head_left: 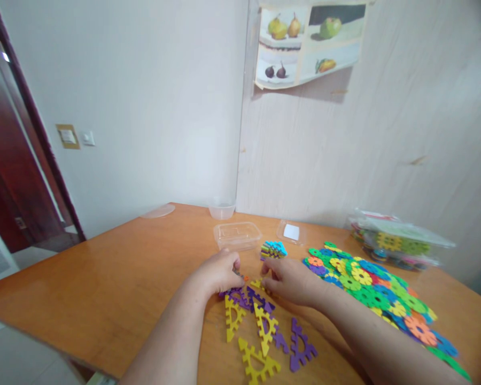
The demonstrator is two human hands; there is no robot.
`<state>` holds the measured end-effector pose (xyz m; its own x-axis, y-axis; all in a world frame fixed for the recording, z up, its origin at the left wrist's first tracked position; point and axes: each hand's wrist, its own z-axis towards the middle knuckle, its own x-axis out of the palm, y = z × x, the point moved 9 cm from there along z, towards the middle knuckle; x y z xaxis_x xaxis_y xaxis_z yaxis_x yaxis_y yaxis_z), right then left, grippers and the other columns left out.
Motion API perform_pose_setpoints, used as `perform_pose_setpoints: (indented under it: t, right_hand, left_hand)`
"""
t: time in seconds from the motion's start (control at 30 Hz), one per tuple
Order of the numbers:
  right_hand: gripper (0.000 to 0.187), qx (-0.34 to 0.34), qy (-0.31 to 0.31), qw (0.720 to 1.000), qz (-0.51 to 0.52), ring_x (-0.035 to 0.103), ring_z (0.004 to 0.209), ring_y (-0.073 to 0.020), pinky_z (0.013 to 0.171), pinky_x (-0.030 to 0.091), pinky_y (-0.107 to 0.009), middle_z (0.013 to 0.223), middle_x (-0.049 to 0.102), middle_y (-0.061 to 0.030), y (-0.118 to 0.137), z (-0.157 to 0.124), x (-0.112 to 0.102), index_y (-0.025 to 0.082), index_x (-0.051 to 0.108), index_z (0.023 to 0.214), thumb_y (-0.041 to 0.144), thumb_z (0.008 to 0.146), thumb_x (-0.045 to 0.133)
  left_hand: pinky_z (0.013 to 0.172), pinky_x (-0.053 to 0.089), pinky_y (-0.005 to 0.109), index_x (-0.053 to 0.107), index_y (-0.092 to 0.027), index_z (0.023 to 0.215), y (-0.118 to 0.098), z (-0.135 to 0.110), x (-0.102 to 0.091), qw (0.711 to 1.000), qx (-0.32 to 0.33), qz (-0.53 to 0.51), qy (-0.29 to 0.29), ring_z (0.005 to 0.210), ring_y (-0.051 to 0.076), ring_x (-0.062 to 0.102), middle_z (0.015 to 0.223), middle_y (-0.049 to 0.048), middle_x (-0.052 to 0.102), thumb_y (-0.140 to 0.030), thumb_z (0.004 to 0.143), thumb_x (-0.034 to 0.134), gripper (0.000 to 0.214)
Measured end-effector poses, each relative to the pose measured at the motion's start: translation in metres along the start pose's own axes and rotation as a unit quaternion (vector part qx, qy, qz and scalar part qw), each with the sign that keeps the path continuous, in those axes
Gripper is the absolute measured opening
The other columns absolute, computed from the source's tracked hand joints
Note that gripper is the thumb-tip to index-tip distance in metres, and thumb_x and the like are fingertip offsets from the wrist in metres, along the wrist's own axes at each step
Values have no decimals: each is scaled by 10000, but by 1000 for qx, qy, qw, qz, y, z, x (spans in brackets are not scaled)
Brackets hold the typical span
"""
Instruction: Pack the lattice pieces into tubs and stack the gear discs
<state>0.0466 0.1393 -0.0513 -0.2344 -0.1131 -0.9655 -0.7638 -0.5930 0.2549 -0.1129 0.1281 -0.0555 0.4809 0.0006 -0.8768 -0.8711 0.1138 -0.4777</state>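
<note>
My left hand is closed, its fingers curled down over the pieces in the middle of the table; what they grip is mostly hidden, with a bit of orange at the fingertips. Opposite it, my right hand is closed at a yellow notched piece, largely covered by the fingers. Purple notched triangles lie just below both hands. Nearer me are yellow notched triangles and a separate purple triangle. Behind the right hand stands a small stack of blue, yellow and purple pieces.
A clear plastic box, a round tub and lids stand along the back. On the right spreads a heap of colourful notched discs. Behind it are filled clear boxes. The table's left edge drops to the floor.
</note>
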Motion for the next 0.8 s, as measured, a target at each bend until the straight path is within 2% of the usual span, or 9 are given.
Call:
perform_pose_setpoints:
  t: [0.1,0.2,0.33,0.4,0.5,0.63,0.73,0.8]
  right_hand:
    - [247,-3,8,1000,6,630,751,-176,605,356,-250,899,718,-49,0,-1,4,230,657,1016,395,845,589]
    - [264,2,-23,1000,1,625,752,-176,625,363,-257,885,714,-49,0,0,-2,227,653,1061,383,863,573]
    - [278,-24,-85,996,32,621,790,-164,674,398,-255,954,697,-56,7,0,-17,216,642,1117,357,911,521]
    - [313,-42,-106,992,47,621,845,-169,724,416,-261,1018,681,-68,12,-1,-22,211,629,1176,350,915,529]
    - [409,-77,-116,988,61,610,897,-180,765,431,-269,1095,644,-89,22,-4,-26,215,588,1279,343,890,578]
    - [536,-115,-119,983,76,599,888,-180,763,438,-266,1080,629,-80,37,-8,-32,242,509,1377,296,852,606]
    - [414,-114,-96,985,80,594,836,-170,722,422,-249,984,656,-60,36,-8,-34,218,600,1246,243,832,590]
    - [328,-101,-57,991,73,591,791,-162,682,406,-241,924,673,-46,29,-6,-32,207,651,1136,236,815,594]
  left_hand:
    - [522,330,225,628,-216,760,2,2,-2,1000,1,-18,-17,685,151,561,816,-2,605,-220,605,637,156]
    - [539,339,230,626,-202,745,4,7,-6,999,-1,-38,-33,666,155,568,712,-6,615,-217,682,572,85]
    - [605,395,238,635,-182,751,2,13,-13,995,6,-86,-58,697,159,593,698,2,636,-266,813,457,207]
    - [650,431,241,657,-173,850,1,13,-14,983,0,-173,-67,736,162,616,759,9,668,-284,828,470,219]
    - [696,460,250,638,-162,1022,-3,11,-9,945,-20,-321,-61,774,162,635,838,23,690,-269,791,573,263]
    - [668,452,239,594,-160,1090,-24,6,2,918,0,-395,-6,713,138,613,791,10,661,-272,783,637,329]
    - [670,461,243,539,-160,1165,-34,4,8,903,18,-427,27,738,146,626,849,26,672,-304,796,641,409]
    - [670,463,246,513,-166,1204,-29,6,9,911,7,-411,25,748,151,631,878,31,680,-308,806,623,436]
